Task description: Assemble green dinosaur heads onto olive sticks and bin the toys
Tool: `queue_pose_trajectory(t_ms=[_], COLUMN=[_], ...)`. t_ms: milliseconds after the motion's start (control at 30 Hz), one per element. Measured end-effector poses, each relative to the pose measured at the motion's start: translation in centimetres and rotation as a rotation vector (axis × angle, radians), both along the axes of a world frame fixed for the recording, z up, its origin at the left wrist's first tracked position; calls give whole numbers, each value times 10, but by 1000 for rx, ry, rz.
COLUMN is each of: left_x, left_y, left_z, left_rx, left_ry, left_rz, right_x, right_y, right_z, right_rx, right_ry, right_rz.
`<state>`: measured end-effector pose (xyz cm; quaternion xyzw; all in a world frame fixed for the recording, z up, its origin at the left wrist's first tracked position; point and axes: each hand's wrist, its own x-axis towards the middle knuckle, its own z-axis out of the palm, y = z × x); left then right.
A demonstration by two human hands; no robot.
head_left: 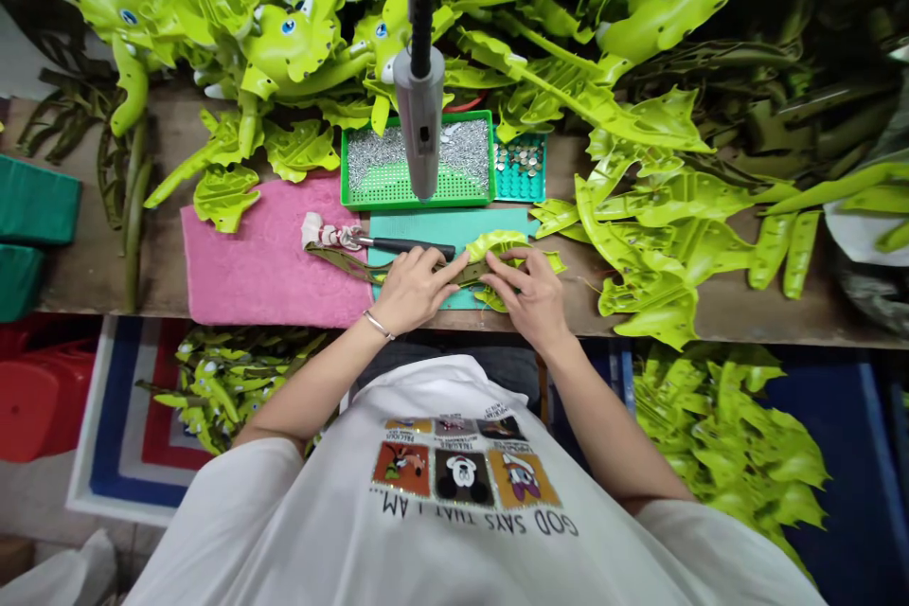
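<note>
My left hand, with a bangle at its wrist, has its fingers closed on a long olive-green plastic strip over a turquoise mat. Fingers of my right hand pinch the right part of that strip together with a lime-green molded plastic piece. Both parts partly disappear under my fingers. Just beyond my left hand lies a hammer-like tool with a black handle and a cloth-wrapped head.
Above the mat hangs a grey electric screwdriver. Behind stand a green tray of small screws and a teal tray with round metal bits. A pink towel lies left; lime-green dinosaur parts pile up right and behind.
</note>
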<state>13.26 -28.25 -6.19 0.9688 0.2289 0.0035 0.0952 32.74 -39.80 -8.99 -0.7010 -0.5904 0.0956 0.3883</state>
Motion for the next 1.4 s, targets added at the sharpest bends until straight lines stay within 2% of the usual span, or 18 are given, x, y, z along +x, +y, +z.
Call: queue_pose_trajectory(t_ms=[133, 300, 467, 567, 633, 700, 733, 800, 833, 933, 1033, 1100, 1200, 1267, 1400], left_x=[2, 3, 4, 6, 3, -6, -14, -36, -51, -99, -141, -158, -169, -169, -159], left_y=[-8, -17, -14, -14, -16, -16, -15, -6, 2, 35, 78, 111, 161, 193, 237], left_z=[2, -4, -12, -12, -8, 0, 6, 19, 26, 40, 43, 41, 40, 40, 41], left_rx=[-10, 57, 67, 62, 59, 92, 126, 205, 236, 254, 187, 146, 146, 147, 77], left_ry=[30, -5, -35, -4, 17, 10, -5, -48, -68, -106, -97, -86, -111, -95, 32], left_rz=[13, 73, 37, 42, 18, -3, 3, 54, 92, 214, 267, 287, 367, 408, 498], right_x=[6, 9, 4, 13, 32, 62, 78, 106, 116, 129, 129, 132, 141, 144, 120], right_y=[-2, -2, 0, -7, -18, -28, -31, -35, -37, -44, -47, -45, -39, -36, -35], right_z=[1, 2, 4, 7, 7, 0, -6, -19, -25, -36, -40, -42, -41, -32, 11], right_rx=[30, 20, 33, 59, 126, 201, 204, 171, 166, 99, 86, 122, 181, 233, 302], right_ry=[26, -45, -103, -73, -109, -251, -319, -414, -426, -399, -374, -381, -400, -443, -544], right_rz=[33, 46, 94, 107, -18, -271, -370, -477, -498, -439, -390, -400, -435, -404, -130])
